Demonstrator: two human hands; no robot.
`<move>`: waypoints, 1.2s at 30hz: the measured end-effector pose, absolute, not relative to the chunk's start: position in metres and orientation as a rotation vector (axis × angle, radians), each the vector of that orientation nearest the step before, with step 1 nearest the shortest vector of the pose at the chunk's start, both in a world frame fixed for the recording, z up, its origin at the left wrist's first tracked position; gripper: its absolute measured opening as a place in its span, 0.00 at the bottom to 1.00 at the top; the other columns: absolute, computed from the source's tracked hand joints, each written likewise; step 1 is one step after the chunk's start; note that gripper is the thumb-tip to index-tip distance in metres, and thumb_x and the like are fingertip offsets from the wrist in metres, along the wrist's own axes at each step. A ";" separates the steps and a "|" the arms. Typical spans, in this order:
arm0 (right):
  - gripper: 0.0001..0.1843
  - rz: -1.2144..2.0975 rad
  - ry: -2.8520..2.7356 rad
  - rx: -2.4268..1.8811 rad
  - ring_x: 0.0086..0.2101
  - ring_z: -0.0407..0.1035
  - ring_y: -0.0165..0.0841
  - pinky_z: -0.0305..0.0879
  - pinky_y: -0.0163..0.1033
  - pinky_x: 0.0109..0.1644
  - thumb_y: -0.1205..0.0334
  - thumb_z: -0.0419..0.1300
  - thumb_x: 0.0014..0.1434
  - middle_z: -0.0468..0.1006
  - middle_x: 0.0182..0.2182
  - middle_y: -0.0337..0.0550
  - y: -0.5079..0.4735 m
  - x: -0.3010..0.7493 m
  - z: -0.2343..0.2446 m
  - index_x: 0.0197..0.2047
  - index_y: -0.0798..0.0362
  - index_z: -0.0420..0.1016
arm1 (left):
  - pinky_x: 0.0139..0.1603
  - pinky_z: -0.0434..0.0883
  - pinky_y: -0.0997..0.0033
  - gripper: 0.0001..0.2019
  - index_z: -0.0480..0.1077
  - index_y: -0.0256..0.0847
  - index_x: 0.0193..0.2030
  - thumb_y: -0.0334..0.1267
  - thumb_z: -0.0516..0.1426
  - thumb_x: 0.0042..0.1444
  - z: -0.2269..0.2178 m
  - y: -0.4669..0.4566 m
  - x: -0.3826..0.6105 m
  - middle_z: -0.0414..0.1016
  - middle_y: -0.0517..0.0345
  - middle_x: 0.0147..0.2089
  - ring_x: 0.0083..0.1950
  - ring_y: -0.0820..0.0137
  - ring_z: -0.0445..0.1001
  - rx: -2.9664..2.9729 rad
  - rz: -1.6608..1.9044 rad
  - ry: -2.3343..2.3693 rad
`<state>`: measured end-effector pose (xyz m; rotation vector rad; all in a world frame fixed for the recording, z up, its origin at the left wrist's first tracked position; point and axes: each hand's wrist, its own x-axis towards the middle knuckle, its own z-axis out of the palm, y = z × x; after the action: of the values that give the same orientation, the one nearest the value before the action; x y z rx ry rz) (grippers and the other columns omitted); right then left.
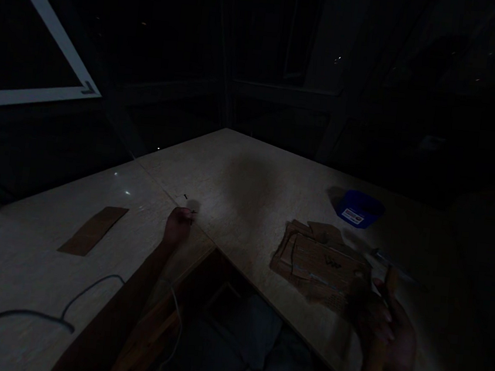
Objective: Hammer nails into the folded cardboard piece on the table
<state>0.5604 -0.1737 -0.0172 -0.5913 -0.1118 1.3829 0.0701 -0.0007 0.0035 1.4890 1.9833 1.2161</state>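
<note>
The scene is dim. My left hand (pixel 176 225) is pinched shut over the pale tabletop (pixel 249 209), with a small dark nail-like piece (pixel 193 212) at its fingertips. Just beyond it lies another short dark piece (pixel 185 196). On the right, my right hand (pixel 395 331) is closed around the wooden handle of a hammer (pixel 390 283); its long metal head, hard to make out, crosses the handle's top. Left of this hand, several flattened pieces of brown cardboard (pixel 319 264) lie stacked, with dark marks on the top one.
A blue plastic container (pixel 362 209) with a white label stands behind the cardboard. To the left are a flat cardboard strip (pixel 94 231) and a grey cable (pixel 17 313). The table's near corner (pixel 216 249) points toward my lap. Dark window panes surround the back.
</note>
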 end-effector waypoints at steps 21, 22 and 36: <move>0.09 1.407 -0.225 -0.453 0.09 0.50 0.19 0.50 0.23 0.09 0.60 0.63 0.62 0.61 0.15 0.23 -0.161 0.560 -0.033 0.46 0.50 0.73 | 0.32 0.72 0.73 0.17 0.77 0.37 0.35 0.47 0.68 0.42 0.023 -0.026 0.345 0.82 0.54 0.33 0.31 0.69 0.77 1.321 0.887 0.929; 0.10 1.403 -0.230 -0.465 0.09 0.49 0.19 0.50 0.23 0.09 0.59 0.64 0.62 0.61 0.15 0.23 -0.161 0.560 -0.033 0.46 0.50 0.73 | 0.34 0.73 0.72 0.15 0.78 0.38 0.35 0.46 0.67 0.44 0.018 -0.025 0.355 0.82 0.55 0.33 0.33 0.68 0.78 1.399 0.903 0.934; 0.17 1.159 -0.253 -0.889 0.09 0.49 0.16 0.49 0.25 0.07 0.55 0.68 0.54 0.84 0.41 0.41 -0.152 0.531 -0.018 0.41 0.49 0.66 | 0.51 0.75 0.65 0.11 0.79 0.44 0.43 0.39 0.55 0.63 -0.027 -0.014 0.375 0.83 0.57 0.43 0.45 0.65 0.80 2.047 0.741 0.816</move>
<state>0.5308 -0.1519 -0.0181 -0.8886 -0.2525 1.1592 0.3753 -0.0139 -0.0268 2.0474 0.8161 0.7414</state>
